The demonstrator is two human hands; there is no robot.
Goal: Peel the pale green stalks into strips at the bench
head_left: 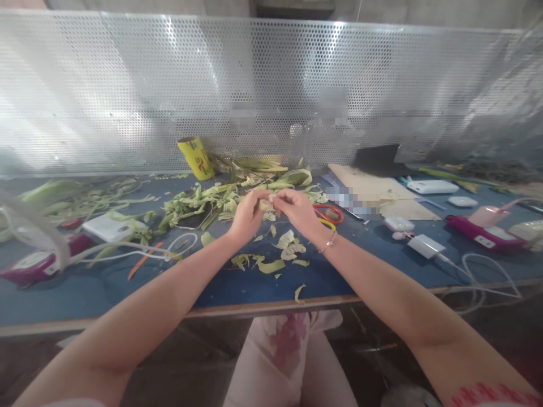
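My left hand (248, 215) and my right hand (296, 211) meet above the middle of the blue table, fingertips pinched together. Between them they hold a small pale leafy piece (267, 204) that looks like husk; the fingers partly cover it. Behind them spreads a heap of pale green leaf strips (220, 198). Loose curled scraps (271, 265) lie on the table below my hands, with a larger pale crumpled bit (291, 244) near my right wrist. A red-orange looped handle (328, 213) shows just beyond that wrist.
A yellow can (197, 158) leans by the perforated metal screen (169, 85). At left lie a white box (113, 226), cables and a purple power strip (46, 263). Cardboard (365, 181), a white charger (426, 247) and another purple strip (487, 232) are at right.
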